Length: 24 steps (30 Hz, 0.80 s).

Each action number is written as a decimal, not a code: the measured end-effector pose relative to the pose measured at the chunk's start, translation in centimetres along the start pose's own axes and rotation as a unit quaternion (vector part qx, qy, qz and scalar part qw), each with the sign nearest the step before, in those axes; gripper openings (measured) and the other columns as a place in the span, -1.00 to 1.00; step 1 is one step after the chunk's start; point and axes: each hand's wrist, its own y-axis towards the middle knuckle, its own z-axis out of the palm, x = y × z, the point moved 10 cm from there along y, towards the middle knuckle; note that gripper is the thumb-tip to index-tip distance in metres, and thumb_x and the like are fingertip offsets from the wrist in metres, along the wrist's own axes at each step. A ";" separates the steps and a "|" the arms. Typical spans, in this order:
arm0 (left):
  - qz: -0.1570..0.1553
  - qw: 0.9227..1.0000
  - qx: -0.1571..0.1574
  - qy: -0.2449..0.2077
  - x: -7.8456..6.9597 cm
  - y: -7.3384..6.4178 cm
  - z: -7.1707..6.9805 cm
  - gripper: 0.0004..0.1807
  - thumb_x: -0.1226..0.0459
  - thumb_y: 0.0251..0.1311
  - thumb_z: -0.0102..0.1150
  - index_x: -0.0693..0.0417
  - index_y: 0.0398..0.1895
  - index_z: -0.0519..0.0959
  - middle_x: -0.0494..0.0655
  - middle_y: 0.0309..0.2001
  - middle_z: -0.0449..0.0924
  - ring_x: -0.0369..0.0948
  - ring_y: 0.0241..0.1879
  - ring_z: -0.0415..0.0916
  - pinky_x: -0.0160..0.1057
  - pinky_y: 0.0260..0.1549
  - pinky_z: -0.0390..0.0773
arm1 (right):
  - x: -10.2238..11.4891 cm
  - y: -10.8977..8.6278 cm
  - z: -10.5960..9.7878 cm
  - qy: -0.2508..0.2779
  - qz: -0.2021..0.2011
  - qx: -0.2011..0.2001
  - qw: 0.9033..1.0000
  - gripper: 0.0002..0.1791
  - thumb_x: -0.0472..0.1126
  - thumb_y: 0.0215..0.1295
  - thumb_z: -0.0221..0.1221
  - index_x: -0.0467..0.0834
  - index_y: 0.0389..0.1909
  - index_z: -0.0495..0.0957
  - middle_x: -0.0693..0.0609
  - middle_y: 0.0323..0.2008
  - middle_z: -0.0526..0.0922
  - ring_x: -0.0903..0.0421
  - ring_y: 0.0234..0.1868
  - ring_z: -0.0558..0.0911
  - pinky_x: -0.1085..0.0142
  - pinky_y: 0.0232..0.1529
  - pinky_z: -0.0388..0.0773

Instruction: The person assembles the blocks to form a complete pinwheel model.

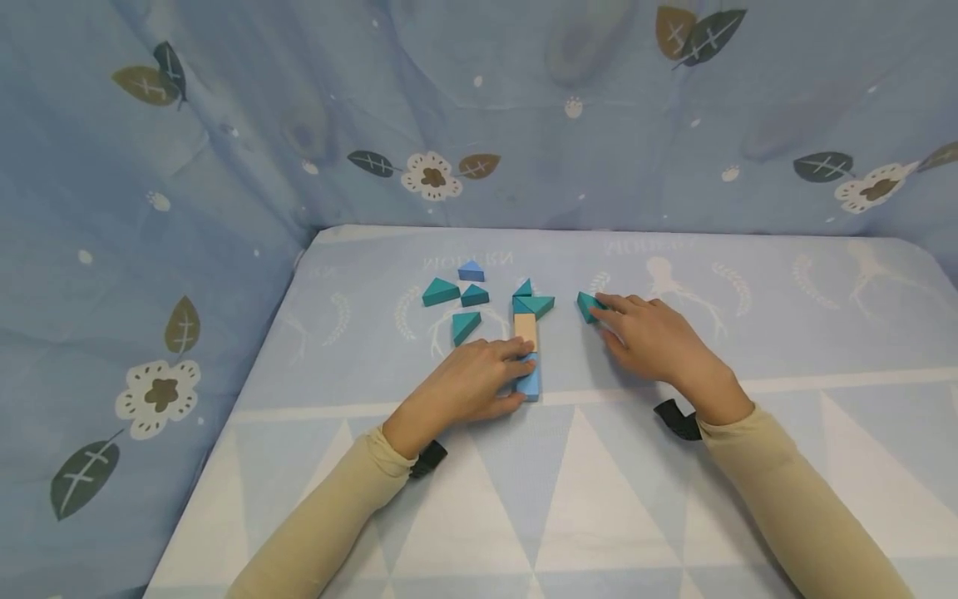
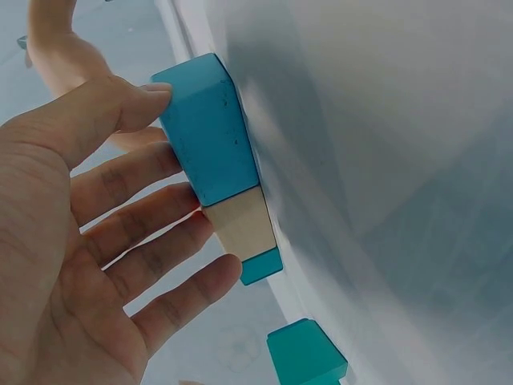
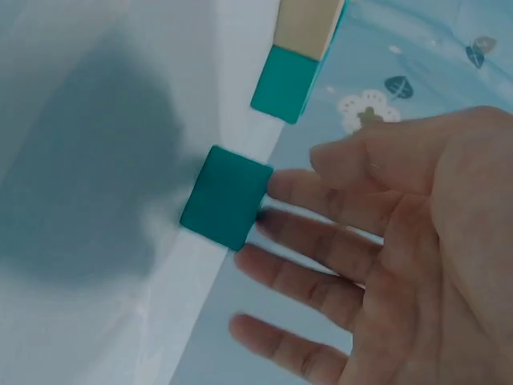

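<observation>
A blue block point(image 1: 530, 386) and a natural wood block point(image 1: 525, 328) lie end to end in a line on the cloth. Teal triangular blocks point(image 1: 537, 306) sit at the far end of that line. My left hand point(image 1: 475, 381) rests along the left side of the line, its thumb at the near end of the blue block and its fingertips against both blocks. To the right, my right hand point(image 1: 649, 334) touches a separate teal triangle point(image 1: 587, 308) with nearly straight fingertips. In the right wrist view that teal triangle point(image 3: 227, 197) shows a flat face beside the fingertips.
Left of the line lie several loose pieces: a blue triangle point(image 1: 471, 271) and teal triangles point(image 1: 440, 293). A patterned cloth point(image 1: 599, 516) covers the table. Blue curtains point(image 1: 524, 100) hang behind and at the left. Black straps point(image 1: 677, 420) show at the wrists.
</observation>
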 end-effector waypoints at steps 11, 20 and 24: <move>0.002 1.000 -0.014 -0.009 0.0 -0.1 -0.2 -0.56 0.09 0.21 0.27 0.02 0.13 0.64 -0.05 0.24 0.53 -0.12 0.16 0.55 -0.16 0.00 0.58 | 0.0 0.8 0.6 -0.008 -0.029 -0.039 0.999 -0.59 -0.33 0.36 0.09 -0.34 0.20 0.52 -0.29 0.21 0.52 -0.24 0.09 0.55 -0.03 -0.03 0.54; -0.001 1.000 -0.011 -0.008 0.0 0.0 -0.2 -0.55 0.07 0.21 0.26 0.00 0.15 0.63 -0.06 0.26 0.52 -0.12 0.18 0.54 -0.16 0.03 0.57 | -1.0 1.5 1.3 0.024 -0.008 -0.032 0.999 -0.53 -0.34 0.38 0.04 -0.28 0.30 0.44 -0.28 0.26 0.47 -0.21 0.10 0.54 -0.02 -0.07 0.53; 0.003 1.000 -0.017 -0.007 -0.1 0.0 -0.2 -0.56 0.08 0.21 0.26 0.01 0.14 0.63 -0.05 0.25 0.52 -0.12 0.17 0.55 -0.17 0.02 0.58 | -1.5 1.9 1.6 0.036 0.000 -0.026 0.999 -0.51 -0.33 0.39 0.02 -0.26 0.33 0.40 -0.27 0.30 0.43 -0.23 0.16 0.51 -0.04 -0.04 0.52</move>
